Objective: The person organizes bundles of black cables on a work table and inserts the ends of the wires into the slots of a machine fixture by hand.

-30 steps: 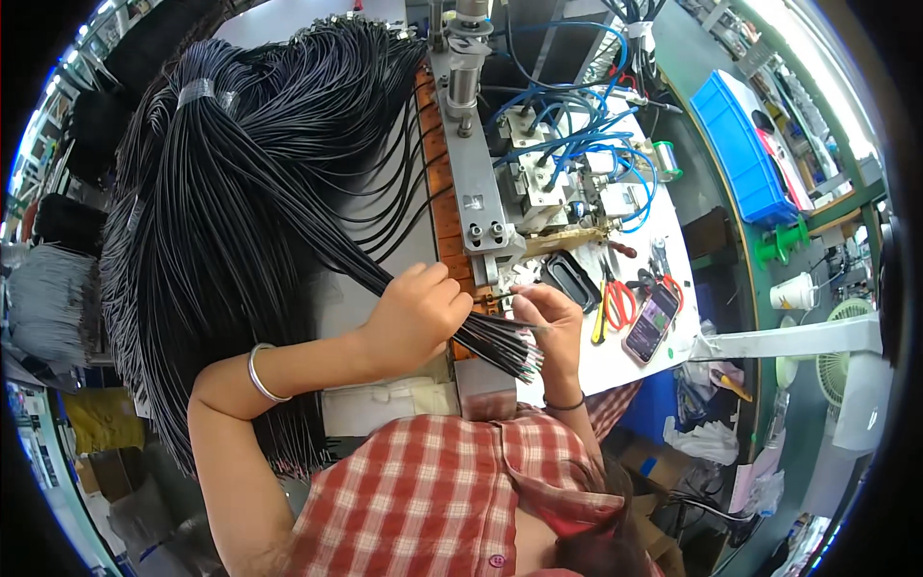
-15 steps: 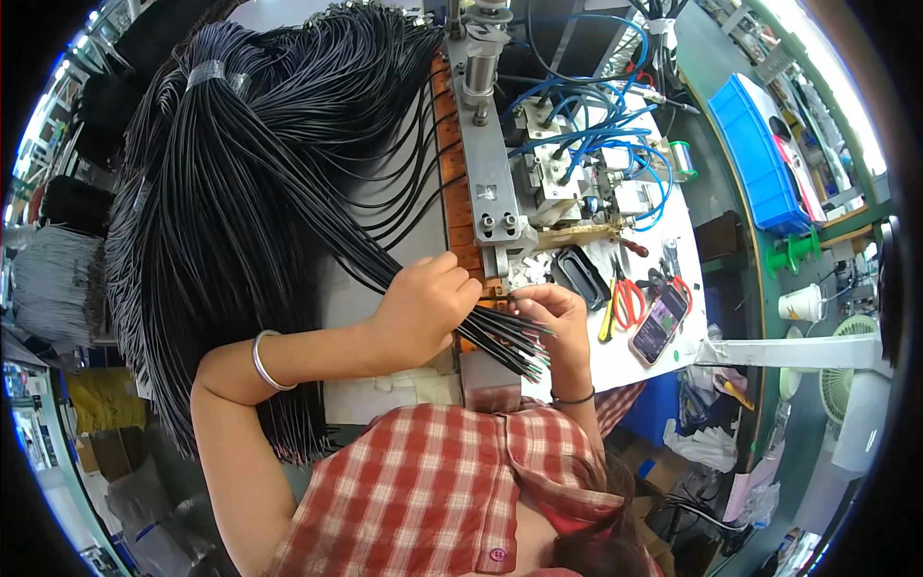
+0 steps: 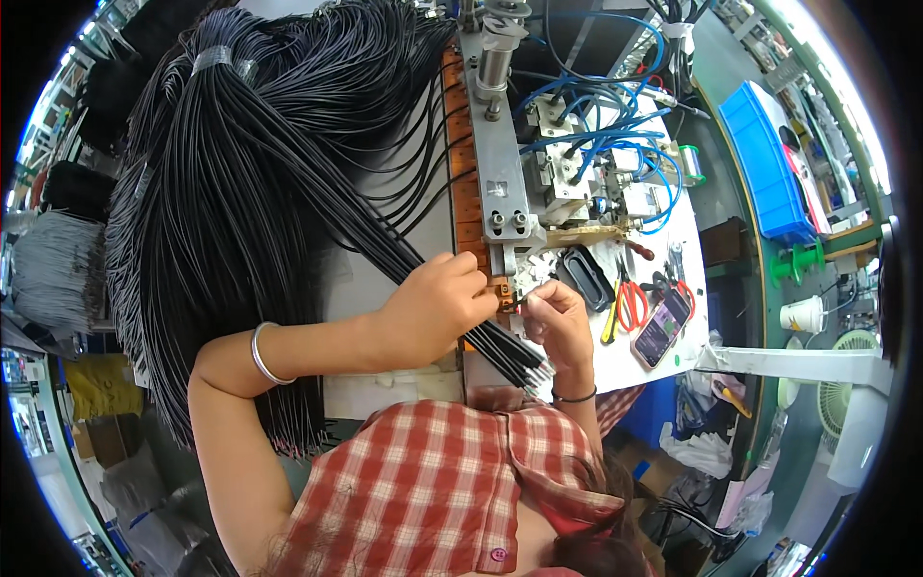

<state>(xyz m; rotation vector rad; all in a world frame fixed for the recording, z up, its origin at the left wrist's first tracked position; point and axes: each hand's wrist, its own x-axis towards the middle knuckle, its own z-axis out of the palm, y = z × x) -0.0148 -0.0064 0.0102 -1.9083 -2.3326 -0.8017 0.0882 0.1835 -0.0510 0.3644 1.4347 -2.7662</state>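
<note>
A cluttered workshop surrounds a white table (image 3: 615, 365), with a blue crate (image 3: 769, 163) and a white cup (image 3: 801, 313) off to the right. A big heap of black cables (image 3: 212, 240) covers the left of the table and hangs over its near side. Beside it runs an orange strip (image 3: 464, 154), alongside a long metal bar (image 3: 495, 168); blue hoses (image 3: 615, 144) loop over the machine parts farther right.

The left hand (image 3: 442, 303) is closed around a bundle of cables (image 3: 385, 248) drawn from the heap; the bundle slants across the strip, and its bare ends fan out just beside the right wrist. The right hand (image 3: 562, 322) has thumb and forefinger close together at the strip's near end, though the spot is too small to tell whether they grip anything. Near that hand lie a black tray (image 3: 585, 276), red-handled scissors (image 3: 632, 306) and a phone (image 3: 663, 327).
</note>
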